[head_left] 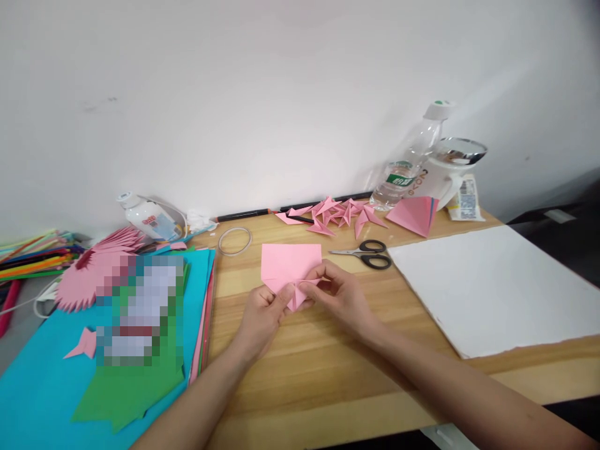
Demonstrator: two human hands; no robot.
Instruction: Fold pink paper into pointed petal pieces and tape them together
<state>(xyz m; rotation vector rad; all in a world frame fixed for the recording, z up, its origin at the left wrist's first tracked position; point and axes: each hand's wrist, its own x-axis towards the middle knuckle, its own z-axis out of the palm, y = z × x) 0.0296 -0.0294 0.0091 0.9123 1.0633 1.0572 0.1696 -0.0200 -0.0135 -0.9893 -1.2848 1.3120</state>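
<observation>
A sheet of pink paper (290, 259) is held above the middle of the wooden table (262, 387), its lower edge already folded towards a point. On its left side the paper is gripped by the left hand (265, 315), the thumb pressed on top and the fingers curled beneath. On its right side a small flap is pinched between thumb and forefinger of the right hand (340, 297); the other fingers are bent and partly hidden. The step in hand is judged to be the shaping of the lower folds. For the next move, the layers need to be kept aligned by the left thumb while the flap is laid flat and creased; if the grip is slackened, the fold could be skewed.

Around the work, a pink pleated piece (89, 269) is seen at far left, beside blue sheets (42, 375) on which green paper (135, 394) is laid, partly masked by pixelation. A ring (234, 255) is found nearer the middle, with pink folded pieces (328, 212) heaped behind. Scissors (363, 252) are placed just beyond the right hand, where the knuckles could be caught. Further right, a clear bottle (398, 175) and a white board (492, 294) are seen.
</observation>
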